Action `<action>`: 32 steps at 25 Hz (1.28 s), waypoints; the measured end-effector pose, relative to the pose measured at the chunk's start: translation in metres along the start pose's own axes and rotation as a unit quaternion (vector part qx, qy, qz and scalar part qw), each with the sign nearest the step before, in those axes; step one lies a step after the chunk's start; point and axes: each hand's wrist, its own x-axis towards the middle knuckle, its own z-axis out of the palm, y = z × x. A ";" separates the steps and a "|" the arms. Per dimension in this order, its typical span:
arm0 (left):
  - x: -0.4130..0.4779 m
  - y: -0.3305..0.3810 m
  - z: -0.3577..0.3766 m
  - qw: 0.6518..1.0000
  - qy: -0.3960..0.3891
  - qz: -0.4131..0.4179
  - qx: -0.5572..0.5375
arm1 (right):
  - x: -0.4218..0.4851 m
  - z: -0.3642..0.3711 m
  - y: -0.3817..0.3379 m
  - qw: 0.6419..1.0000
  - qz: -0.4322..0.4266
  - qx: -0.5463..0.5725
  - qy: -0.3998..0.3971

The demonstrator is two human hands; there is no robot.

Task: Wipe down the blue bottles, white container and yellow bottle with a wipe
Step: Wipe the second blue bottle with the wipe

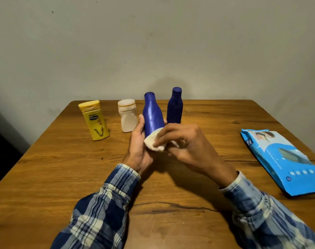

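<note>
Your left hand (140, 148) grips the lower part of one blue bottle (152, 115), with the fingers curled around it. The bottle leans a little to the left. Your right hand (187, 142) holds the white wipe (155, 143) with bent fingers and presses it on the bottle's lower body. The second blue bottle (175, 106) stands just behind. The white container (127, 115) and the yellow bottle (94, 121) stand upright on the table (63, 168) at the left. A blue pack of wipes (282, 159) lies at the right, well apart.
</note>
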 end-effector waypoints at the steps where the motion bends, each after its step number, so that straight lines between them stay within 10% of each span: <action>1: 0.001 -0.001 0.001 1.000 0.007 0.014 0.015 | 0.002 -0.009 0.002 0.993 0.056 0.093 0.035; 4: 0.002 -0.003 0.002 0.999 0.022 0.033 0.029 | 0.003 -0.024 0.006 0.939 0.150 0.301 0.075; 9: 0.003 -0.005 0.001 0.999 -0.019 0.021 0.029 | 0.003 0.001 0.015 0.984 0.092 -0.043 0.144; 14: 0.002 0.000 -0.003 1.000 -0.009 0.014 0.023 | -0.001 0.009 0.004 0.999 0.008 -0.028 0.016; 18: 0.002 -0.004 0.000 0.999 -0.019 0.022 0.036 | 0.003 -0.002 0.019 0.984 0.082 -0.028 0.154; 23: 0.000 -0.001 -0.003 0.999 -0.015 -0.030 -0.004 | -0.001 0.009 0.001 0.999 -0.010 -0.017 -0.028; 28: 0.000 -0.006 0.000 0.999 -0.037 -0.030 0.002 | 0.002 0.000 0.014 0.989 0.074 -0.040 0.122; 32: -0.001 -0.009 -0.004 0.995 -0.068 -0.066 -0.010 | 0.001 0.008 0.008 0.997 0.004 -0.075 0.025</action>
